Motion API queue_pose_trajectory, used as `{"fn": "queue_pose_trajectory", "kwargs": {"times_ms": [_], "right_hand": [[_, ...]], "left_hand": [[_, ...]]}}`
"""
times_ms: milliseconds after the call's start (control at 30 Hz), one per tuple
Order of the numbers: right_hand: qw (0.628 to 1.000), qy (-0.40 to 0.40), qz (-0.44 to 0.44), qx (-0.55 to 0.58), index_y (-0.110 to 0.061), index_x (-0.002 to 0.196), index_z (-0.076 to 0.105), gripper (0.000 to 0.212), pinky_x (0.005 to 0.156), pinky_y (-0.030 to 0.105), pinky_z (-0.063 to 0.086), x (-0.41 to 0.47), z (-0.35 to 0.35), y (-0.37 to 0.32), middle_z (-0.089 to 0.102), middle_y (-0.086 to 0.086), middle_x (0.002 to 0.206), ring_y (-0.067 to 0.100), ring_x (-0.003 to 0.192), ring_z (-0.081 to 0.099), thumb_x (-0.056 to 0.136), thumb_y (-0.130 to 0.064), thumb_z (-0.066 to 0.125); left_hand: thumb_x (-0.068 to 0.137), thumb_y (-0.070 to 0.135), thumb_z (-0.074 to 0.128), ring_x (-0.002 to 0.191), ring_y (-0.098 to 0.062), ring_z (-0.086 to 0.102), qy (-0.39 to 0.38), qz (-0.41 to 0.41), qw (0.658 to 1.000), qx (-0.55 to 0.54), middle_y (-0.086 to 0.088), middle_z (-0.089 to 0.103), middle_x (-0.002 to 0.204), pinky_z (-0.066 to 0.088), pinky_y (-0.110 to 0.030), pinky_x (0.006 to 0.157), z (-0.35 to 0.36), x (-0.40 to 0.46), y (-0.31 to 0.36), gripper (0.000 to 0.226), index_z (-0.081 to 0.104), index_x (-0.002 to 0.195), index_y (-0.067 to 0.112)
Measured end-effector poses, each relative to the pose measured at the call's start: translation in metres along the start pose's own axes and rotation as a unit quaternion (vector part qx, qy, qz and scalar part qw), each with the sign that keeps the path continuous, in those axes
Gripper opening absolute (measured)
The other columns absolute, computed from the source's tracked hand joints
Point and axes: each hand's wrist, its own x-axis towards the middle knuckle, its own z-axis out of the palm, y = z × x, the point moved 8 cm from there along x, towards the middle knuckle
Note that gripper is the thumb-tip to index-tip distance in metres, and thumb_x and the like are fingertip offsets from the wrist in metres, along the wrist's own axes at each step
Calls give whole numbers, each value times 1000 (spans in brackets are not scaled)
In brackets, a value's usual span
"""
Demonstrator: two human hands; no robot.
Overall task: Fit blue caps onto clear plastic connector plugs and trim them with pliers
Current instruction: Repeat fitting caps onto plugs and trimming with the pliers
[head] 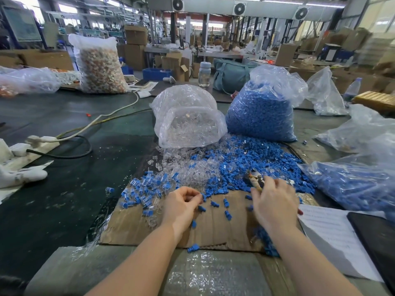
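Curling its fingers at the pile's near edge, the left hand [181,202] seems to pinch something small; what, I cannot tell. The right hand [275,202] grips the pliers [255,179]. Beyond, blue caps [256,165] and clear plugs [188,167] lie mixed on cardboard [218,229]: light, stiff, likely slippery, best pinched by their sides.
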Motion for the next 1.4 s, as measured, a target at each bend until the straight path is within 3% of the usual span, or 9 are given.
{"fn": "queue_pose_trajectory", "kwargs": {"times_ms": [167,433,533,600,667,733,867,1067,1400], "right_hand": [[974,-186,104,-72,-20,139,30,67,102,47,30,13,29,44,34,12,146,33,131,34,90,-64,30],[966,-225,105,-70,-17,123,45,50,99,46,34,17,33,39,30,12,143,32,128,31,82,-43,53],[963,-232,137,-4,-12,102,53,35,91,42,43,22,31,40,45,15,125,33,114,44,76,-34,59],[960,-235,137,73,-8,80,54,18,70,32,46,27,29,37,58,13,94,28,87,55,74,-24,58],[953,-237,128,139,-6,61,48,17,50,24,32,31,22,32,51,6,58,21,54,47,74,-13,56],[950,-233,113,174,-8,57,44,22,47,22,26,33,14,26,42,2,46,17,44,37,75,-8,55],[919,-278,68,272,-5,76,56,5,47,23,32,20,3,-7,44,3,58,14,48,38,80,-6,54],[787,-444,63,423,-4,84,45,8,58,30,44,-24,10,-59,44,7,70,18,62,45,79,2,46],[771,-470,55,427,-9,90,49,17,75,41,51,-42,19,-80,47,10,86,22,81,53,79,2,44]], "left_hand": [[85,13,64,72,-12,62,4,10,1000,-17,-3,69,81,47,-20,67,4,4,16,5,63,83,17],[87,10,62,74,-14,62,4,-17,997,-74,-6,69,85,51,-27,75,3,5,21,3,63,88,12],[87,8,60,73,-13,62,4,-35,994,-106,-6,70,84,48,-23,66,0,7,19,4,63,88,12],[87,6,61,68,-13,61,9,-54,989,-135,-7,69,82,46,-21,60,-2,10,14,4,62,87,10],[87,5,61,62,-11,59,14,-79,983,-166,-6,67,77,45,-21,54,-4,11,10,3,63,88,7],[86,4,62,55,-7,58,16,-97,977,-190,-4,66,71,46,-20,50,-5,13,8,3,63,89,5],[86,2,61,49,-3,54,21,-121,966,-228,-1,66,64,41,-13,42,-5,18,8,6,62,83,7],[88,0,57,48,-6,53,16,-170,947,-272,-3,63,64,40,-13,37,-1,22,8,13,58,79,8],[87,5,61,49,-9,48,58,-194,944,-261,-3,56,63,40,-16,36,-15,27,-4,13,60,75,10]]}}
